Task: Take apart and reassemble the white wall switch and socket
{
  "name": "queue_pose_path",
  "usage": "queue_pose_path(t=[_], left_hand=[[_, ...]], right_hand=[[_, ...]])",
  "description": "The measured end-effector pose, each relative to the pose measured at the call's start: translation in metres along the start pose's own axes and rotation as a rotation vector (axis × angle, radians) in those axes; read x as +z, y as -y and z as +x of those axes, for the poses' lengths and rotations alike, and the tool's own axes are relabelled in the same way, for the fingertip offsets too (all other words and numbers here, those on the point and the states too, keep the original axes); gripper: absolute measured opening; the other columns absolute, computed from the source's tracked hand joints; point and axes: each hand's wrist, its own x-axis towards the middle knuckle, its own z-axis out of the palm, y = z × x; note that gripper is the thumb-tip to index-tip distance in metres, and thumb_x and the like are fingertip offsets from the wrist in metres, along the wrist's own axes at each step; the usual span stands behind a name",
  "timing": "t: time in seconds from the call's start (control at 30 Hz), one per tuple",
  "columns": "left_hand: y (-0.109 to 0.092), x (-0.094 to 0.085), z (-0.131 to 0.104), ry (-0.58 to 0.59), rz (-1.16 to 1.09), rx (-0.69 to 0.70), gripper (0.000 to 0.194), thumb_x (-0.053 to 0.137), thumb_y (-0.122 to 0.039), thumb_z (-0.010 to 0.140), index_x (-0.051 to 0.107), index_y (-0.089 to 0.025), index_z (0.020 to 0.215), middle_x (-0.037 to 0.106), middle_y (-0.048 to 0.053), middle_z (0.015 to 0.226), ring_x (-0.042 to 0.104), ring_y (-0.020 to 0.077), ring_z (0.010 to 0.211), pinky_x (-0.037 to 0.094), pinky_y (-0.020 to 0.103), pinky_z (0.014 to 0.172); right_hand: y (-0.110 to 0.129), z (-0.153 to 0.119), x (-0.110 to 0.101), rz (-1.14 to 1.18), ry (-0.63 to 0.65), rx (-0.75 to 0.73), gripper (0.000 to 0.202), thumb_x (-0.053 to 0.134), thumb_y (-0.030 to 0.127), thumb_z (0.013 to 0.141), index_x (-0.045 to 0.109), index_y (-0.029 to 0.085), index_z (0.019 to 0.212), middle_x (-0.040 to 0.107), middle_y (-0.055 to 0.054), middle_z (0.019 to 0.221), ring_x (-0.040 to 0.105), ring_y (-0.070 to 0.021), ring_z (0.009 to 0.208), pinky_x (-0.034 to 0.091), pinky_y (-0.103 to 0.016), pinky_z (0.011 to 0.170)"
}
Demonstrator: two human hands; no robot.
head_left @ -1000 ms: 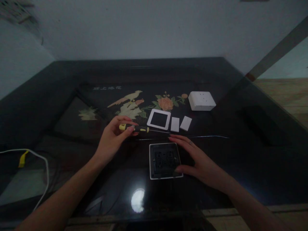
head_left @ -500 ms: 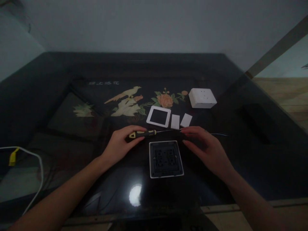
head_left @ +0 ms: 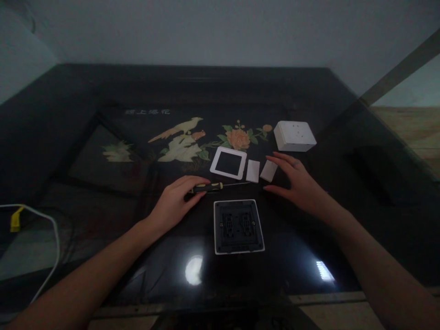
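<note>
My left hand (head_left: 177, 199) lies on the dark glass table (head_left: 103, 91), fingers closed over the black and yellow handle of a screwdriver (head_left: 210, 186) that lies flat with its shaft pointing right. A dark switch module in a white-edged square plate (head_left: 239, 226) sits just in front of it, between my hands. My right hand (head_left: 297, 183) hovers open, fingertips close to the right one of two small white rocker covers (head_left: 268, 170), (head_left: 253, 171). A white square frame (head_left: 228, 162) lies to their left. A white mounting box (head_left: 294, 136) stands behind my right hand.
A white cable (head_left: 51, 229) with a yellow tag (head_left: 14, 220) curves along the table's left edge. Bird and flower inlay (head_left: 185, 137) shows under the glass. A wall runs behind the table; wooden floor (head_left: 415, 123) lies to the right.
My left hand lowered the screwdriver onto the table. My right hand left the switch plate and moved up and right, toward the white rocker covers.
</note>
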Motion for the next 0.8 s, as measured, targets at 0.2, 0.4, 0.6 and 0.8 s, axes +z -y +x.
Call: queue_pose_path(t=[0.2, 0.4, 0.6, 0.8], left_hand=[[-0.006, -0.002, 0.000, -0.020, 0.030, 0.040, 0.026, 0.058, -0.019, 0.093, 0.060, -0.017, 0.118, 0.065, 0.009, 0.120, 0.061, 0.0212, 0.113, 0.051, 0.040, 0.100], [-0.026, -0.009, -0.009, 0.030, -0.038, 0.130, 0.029, 0.054, -0.023, 0.096, 0.055, -0.023, 0.124, 0.061, 0.008, 0.124, 0.059, 0.0218, 0.115, 0.049, 0.039, 0.101], [-0.055, 0.001, -0.024, 0.290, -0.239, 0.110, 0.092, 0.074, -0.062, 0.072, 0.029, -0.027, 0.146, 0.033, 0.016, 0.152, 0.035, 0.0363, 0.141, 0.038, 0.055, 0.113], [-0.060, 0.014, -0.031, 0.297, -0.212, -0.041, 0.105, 0.082, -0.034, 0.071, 0.014, -0.033, 0.151, 0.029, 0.014, 0.151, 0.036, 0.0352, 0.140, 0.040, 0.057, 0.112]], right_hand=[[-0.003, -0.008, 0.009, -0.019, 0.018, 0.038, 0.074, 0.071, 0.041, 0.080, 0.044, 0.017, 0.144, 0.044, -0.018, 0.148, 0.042, -0.0340, 0.136, 0.039, -0.053, 0.112], [0.005, -0.008, 0.014, -0.088, -0.089, 0.001, 0.056, 0.063, 0.040, 0.087, 0.050, 0.018, 0.138, 0.056, -0.017, 0.138, 0.052, -0.0354, 0.126, 0.046, -0.059, 0.103], [0.007, -0.007, 0.020, -0.089, -0.185, 0.013, 0.050, 0.064, 0.036, 0.088, 0.055, 0.020, 0.134, 0.056, -0.016, 0.136, 0.052, -0.0360, 0.125, 0.047, -0.061, 0.099], [0.006, -0.004, 0.016, -0.050, -0.200, -0.021, 0.035, 0.065, 0.032, 0.087, 0.064, 0.021, 0.120, 0.062, -0.014, 0.127, 0.057, -0.0335, 0.119, 0.048, -0.058, 0.098]])
